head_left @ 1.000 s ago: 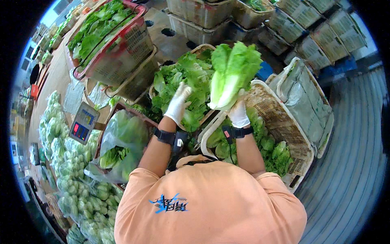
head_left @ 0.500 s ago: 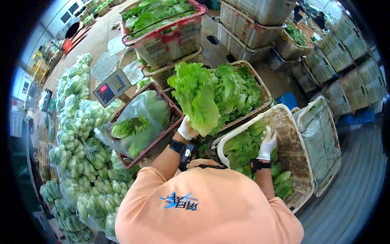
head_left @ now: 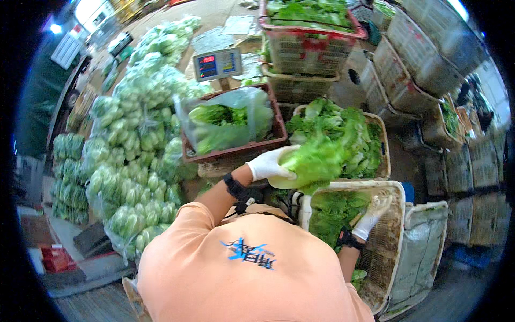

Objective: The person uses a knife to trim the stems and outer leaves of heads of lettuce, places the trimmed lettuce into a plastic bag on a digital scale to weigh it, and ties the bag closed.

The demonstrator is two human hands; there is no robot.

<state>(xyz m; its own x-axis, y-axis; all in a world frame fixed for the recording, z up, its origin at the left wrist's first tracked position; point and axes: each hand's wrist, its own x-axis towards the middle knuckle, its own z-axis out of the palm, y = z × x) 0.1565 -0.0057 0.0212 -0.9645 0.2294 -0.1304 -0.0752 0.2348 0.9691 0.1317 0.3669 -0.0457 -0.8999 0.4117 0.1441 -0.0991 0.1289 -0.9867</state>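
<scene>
My left hand (head_left: 272,163), in a white glove, grips a head of leafy green lettuce (head_left: 319,161) by its pale base, its leaves pointing right and blurred by motion. The lettuce hangs over the near edge of a crate of loose lettuce (head_left: 370,121). My right hand (head_left: 374,212), gloved too, is inside a dirty white crate (head_left: 394,236) above more lettuce (head_left: 332,212). Its fingers look closed, and a short tan stick-like end (head_left: 354,219) shows beside the palm. What that belongs to is not clear.
A dark red crate (head_left: 281,131) with a plastic bag of lettuce (head_left: 230,115) sits by a digital scale display (head_left: 217,64). Bagged vegetables (head_left: 134,139) heap on the left. Stacked crates (head_left: 397,75) rise at right; a covered crate (head_left: 418,252) stands beside the white one.
The view has swung, shifting the scene. The lettuce in my left hand went from upright to lying sideways, pointing right. My right hand stays in the white crate.
</scene>
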